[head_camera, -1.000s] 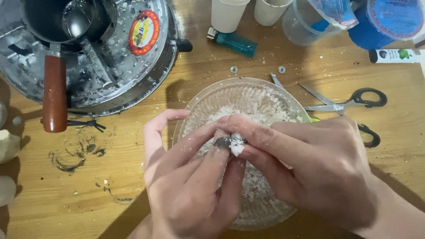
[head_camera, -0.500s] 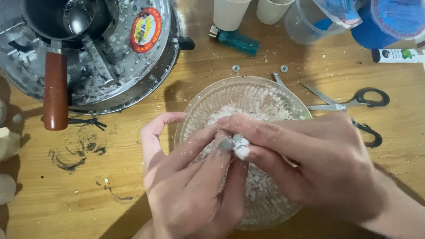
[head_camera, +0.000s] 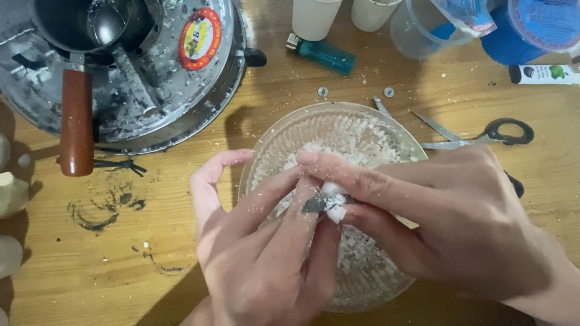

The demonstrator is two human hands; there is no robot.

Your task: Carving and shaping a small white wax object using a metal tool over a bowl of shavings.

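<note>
white waxy lump [head_camera: 332, 202], small, pinched between both hands right over the glass bowl [head_camera: 266, 157]. a thin dark metal piece [head_camera: 314, 204] sticks out of its left side; can't tell exactly what it is.

left hand [head_camera: 266, 253]: thumb and first fingers pressed together on the metal piece and the lump's left edge, index finger [head_camera: 208, 181] curled loose above. right hand [head_camera: 459, 223]: index finger and thumb pinching the lump from the right, other fingers folded under.

handling, my read: light, crumbly, probably slightly greasy. flakes off under pressure, so grip low on the solid core with fingertips, not the edges. metal piece looks stiff, a better hold than the wax.

bowl is clear ribbed glass, half full of white shavings [head_camera: 362, 265], fragile, sits on the wooden table [head_camera: 121, 265]; crumbs scattered around it.

further back: scissors [head_camera: 477, 136] just right of the bowl, two small metal discs [head_camera: 323, 92], teal lighter [head_camera: 323, 54], round metal stove [head_camera: 151, 78] with a wooden-handled pot [head_camera: 75, 121], plastic cups [head_camera: 314, 18] along the far edge.
</note>
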